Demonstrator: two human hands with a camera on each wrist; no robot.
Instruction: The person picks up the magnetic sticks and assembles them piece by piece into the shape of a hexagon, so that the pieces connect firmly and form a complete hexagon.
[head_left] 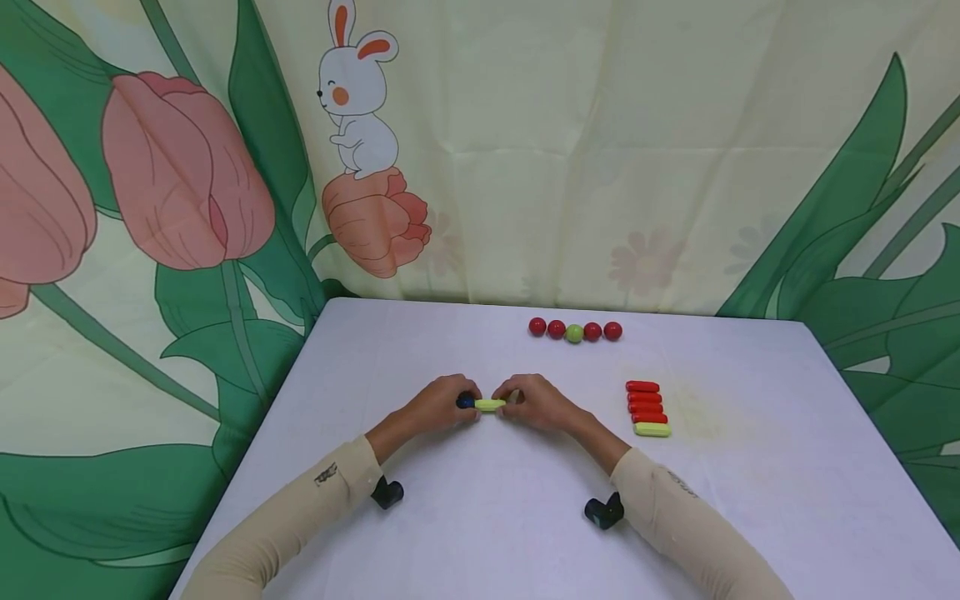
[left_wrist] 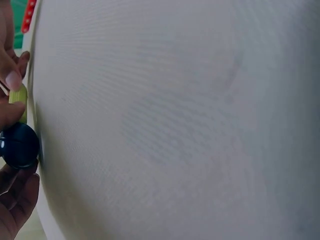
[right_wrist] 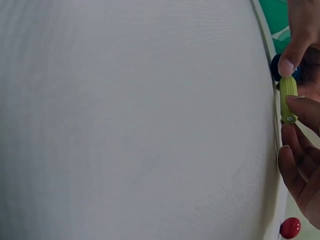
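Both hands meet over the middle of the table around a dark blue ball (head_left: 465, 400) and a short yellow-green rod (head_left: 490, 405). My left hand (head_left: 444, 402) holds the ball, its thumb reaching onto the rod's near end. The ball (left_wrist: 21, 145) sits right at one end of the rod in the left wrist view. With thumb and fingers my right hand (head_left: 542, 403) pinches the rod toward its other end. Lengthwise ridges and a small hole in the end face mark the rod (right_wrist: 288, 92) in the right wrist view.
On the white table (head_left: 480, 517), a row of red balls (head_left: 537, 327) with a green ball (head_left: 574, 333) in its middle lies near the back edge. To the right, several red rods (head_left: 645, 397) lie stacked in a column above another yellow-green rod (head_left: 652, 430).
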